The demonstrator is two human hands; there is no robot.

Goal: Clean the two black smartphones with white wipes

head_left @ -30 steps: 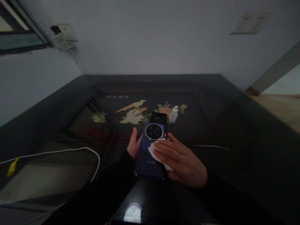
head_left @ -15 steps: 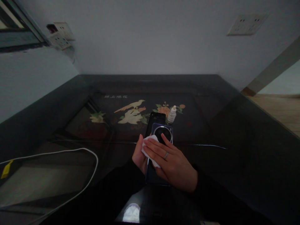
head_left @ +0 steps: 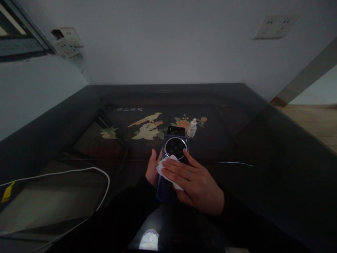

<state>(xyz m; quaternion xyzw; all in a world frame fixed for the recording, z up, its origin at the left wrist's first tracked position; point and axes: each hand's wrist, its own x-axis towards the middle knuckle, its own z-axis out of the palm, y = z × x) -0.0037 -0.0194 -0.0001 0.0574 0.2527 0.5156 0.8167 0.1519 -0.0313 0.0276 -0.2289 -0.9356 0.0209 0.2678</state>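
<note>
A dark blue phone (head_left: 175, 147) with a large round camera ring is held back-up over the dark table. My left hand (head_left: 152, 169) grips its left edge from underneath, with the thumb alongside. A white wipe (head_left: 164, 167) lies on the phone's back, just below the camera ring, and my right hand (head_left: 193, 181) presses it there with flat fingers. A ring shows on one finger of that hand.
A small white dropper bottle (head_left: 192, 128) stands just beyond the phone, next to a dark flat object (head_left: 176, 130). The table (head_left: 252, 147) is glossy black with a bird-and-flower inlay. A white cable (head_left: 79, 171) loops at the left. Wall sockets (head_left: 275, 25) sit above.
My right hand slid the wipe leftward across the phone's back, then a little down; the phone tilted right and came back, so the camera ring is uncovered again.
</note>
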